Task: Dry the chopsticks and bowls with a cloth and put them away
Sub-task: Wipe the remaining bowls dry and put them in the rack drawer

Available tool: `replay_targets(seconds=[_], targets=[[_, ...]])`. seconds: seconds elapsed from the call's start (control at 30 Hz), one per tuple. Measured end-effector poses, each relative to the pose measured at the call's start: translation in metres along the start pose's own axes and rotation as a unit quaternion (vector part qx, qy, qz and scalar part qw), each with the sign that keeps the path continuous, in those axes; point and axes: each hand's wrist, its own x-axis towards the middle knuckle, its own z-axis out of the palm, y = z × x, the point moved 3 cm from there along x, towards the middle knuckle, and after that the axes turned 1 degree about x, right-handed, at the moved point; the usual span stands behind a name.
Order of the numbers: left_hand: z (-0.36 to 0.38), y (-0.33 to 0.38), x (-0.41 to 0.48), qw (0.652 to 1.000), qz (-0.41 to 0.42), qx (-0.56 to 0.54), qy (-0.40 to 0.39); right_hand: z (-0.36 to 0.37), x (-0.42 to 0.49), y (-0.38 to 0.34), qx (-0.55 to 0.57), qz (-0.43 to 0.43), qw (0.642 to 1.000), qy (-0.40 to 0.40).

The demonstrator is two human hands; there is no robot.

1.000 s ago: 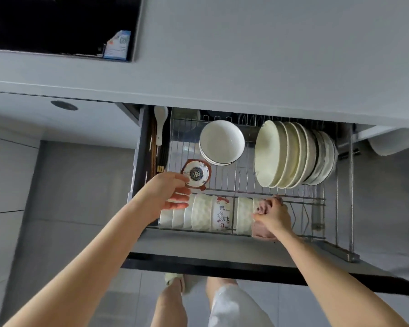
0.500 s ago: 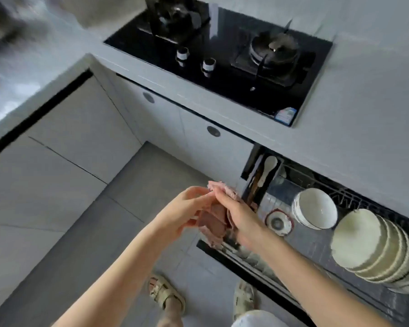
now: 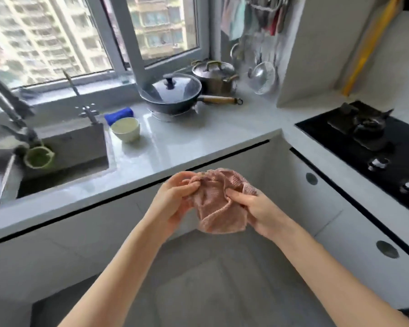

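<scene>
A pink knitted cloth point(image 3: 216, 204) hangs between my two hands in front of the counter's corner. My left hand point(image 3: 172, 199) pinches its upper left edge and my right hand point(image 3: 253, 206) grips its right side. One white bowl point(image 3: 125, 127) stands upright on the white counter point(image 3: 189, 138), to the right of the sink point(image 3: 64, 156) and well away from both hands. No chopsticks are in view, and the dish drawer is out of the frame.
A lidded dark wok point(image 3: 175, 94) and a steel pot point(image 3: 214, 75) stand by the window. A blue sponge point(image 3: 119, 113) lies behind the bowl. The black gas hob point(image 3: 373, 142) is at right. A green cup point(image 3: 38, 156) sits in the sink.
My view swung up and left from the open dish drawer to the sink counter. My left hand left the bowls in the drawer and joined the right hand on the pink cloth.
</scene>
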Motion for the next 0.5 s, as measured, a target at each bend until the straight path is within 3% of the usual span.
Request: replay_targets(seconds=[0.2, 0.33, 0.5], targets=[[-0.124, 0.042, 0.047, 0.998, 0.007, 0.029, 0.057, 0.101, 0.108, -0.036, -0.067, -0.081, 0.993, -0.056], [-0.202, 0.050, 0.099, 0.989, -0.061, -0.020, 0.133, 0.142, 0.184, -0.043, -0.106, -0.093, 0.989, -0.042], [-0.287, 0.046, 0.188, 0.951, -0.144, -0.092, 0.257, 0.161, 0.294, -0.054, -0.162, -0.088, 0.982, -0.026]])
